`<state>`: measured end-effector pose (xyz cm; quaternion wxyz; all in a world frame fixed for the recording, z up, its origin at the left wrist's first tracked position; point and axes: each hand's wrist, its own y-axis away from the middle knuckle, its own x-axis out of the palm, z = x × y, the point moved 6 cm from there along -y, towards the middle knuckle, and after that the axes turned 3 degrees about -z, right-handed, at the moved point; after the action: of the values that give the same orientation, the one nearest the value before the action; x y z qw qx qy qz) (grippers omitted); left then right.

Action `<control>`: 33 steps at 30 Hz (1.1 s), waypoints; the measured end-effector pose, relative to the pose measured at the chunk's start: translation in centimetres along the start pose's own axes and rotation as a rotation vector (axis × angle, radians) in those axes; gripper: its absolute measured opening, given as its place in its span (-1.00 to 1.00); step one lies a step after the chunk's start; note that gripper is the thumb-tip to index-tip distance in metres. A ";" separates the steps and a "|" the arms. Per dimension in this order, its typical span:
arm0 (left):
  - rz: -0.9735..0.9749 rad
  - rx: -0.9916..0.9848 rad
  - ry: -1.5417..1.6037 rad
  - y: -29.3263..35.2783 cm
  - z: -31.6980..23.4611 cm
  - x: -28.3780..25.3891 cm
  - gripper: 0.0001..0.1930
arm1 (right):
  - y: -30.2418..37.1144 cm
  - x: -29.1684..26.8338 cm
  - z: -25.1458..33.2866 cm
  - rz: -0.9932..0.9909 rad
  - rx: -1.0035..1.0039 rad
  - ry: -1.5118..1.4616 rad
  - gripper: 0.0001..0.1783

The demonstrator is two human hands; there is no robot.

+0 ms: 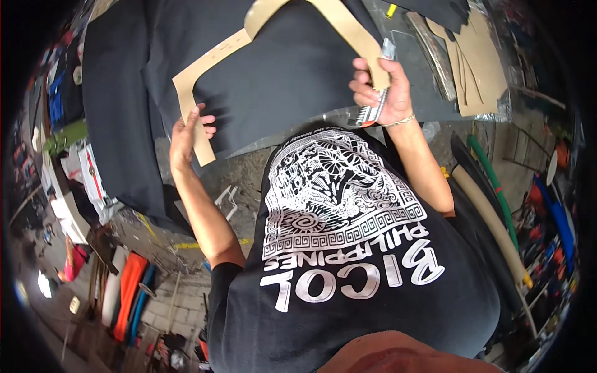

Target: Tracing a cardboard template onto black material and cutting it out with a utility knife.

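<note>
The tan cardboard strip (pixel 217 53) spans the space above the black sheet (pixel 280 93), its bent middle running out of my view at the far edge. I see the left hand (pixel 186 132) pinching one leg, thumb on top and fingers passing beneath, so the leg's tip reaches nearer than the grip. The right hand (pixel 388 93) is curled round the other end and a slim silver tool (pixel 388 48) together; I cannot tell exactly what kind of tool. I judge that gripping both legs stops so long and thin a piece from flopping, while doubling up on the right saves putting the tool down. The left hand's shadow on the sheet suggests to me that it is raised.

The sheet lies broad and mostly flat on the desk (pixel 407 37), probably for support. To its right I see a plastic-wrapped bar (pixel 433 56) beside another cardboard piece (pixel 482 62), apparently set aside from the work area. A small yellow object (pixel 391 10) sits farther off.
</note>
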<state>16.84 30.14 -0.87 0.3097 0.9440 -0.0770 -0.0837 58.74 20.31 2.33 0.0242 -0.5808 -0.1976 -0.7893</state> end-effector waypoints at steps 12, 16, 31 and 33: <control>-0.289 0.081 -0.122 -3.1 3.2 -6.7 -0.45 | 4.3 -4.8 -1.8 -0.620 0.146 0.710 -0.54; -0.520 0.125 -0.226 -6.1 2.5 -8.6 -0.58 | 3.5 -5.1 -2.1 -0.579 0.164 0.851 -0.42; -0.729 0.122 -0.664 -5.6 3.5 -9.9 -0.19 | 4.5 -5.8 7.9 -0.834 -0.276 1.717 -0.43; -0.817 0.151 -0.801 -5.8 2.2 -10.4 -0.09 | 3.3 -5.4 8.6 -0.898 -0.413 2.095 -0.31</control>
<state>6.84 35.51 -4.93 0.1305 0.8112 0.1769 -0.5419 69.23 19.15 0.36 -0.2017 0.4872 -0.1366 -0.8386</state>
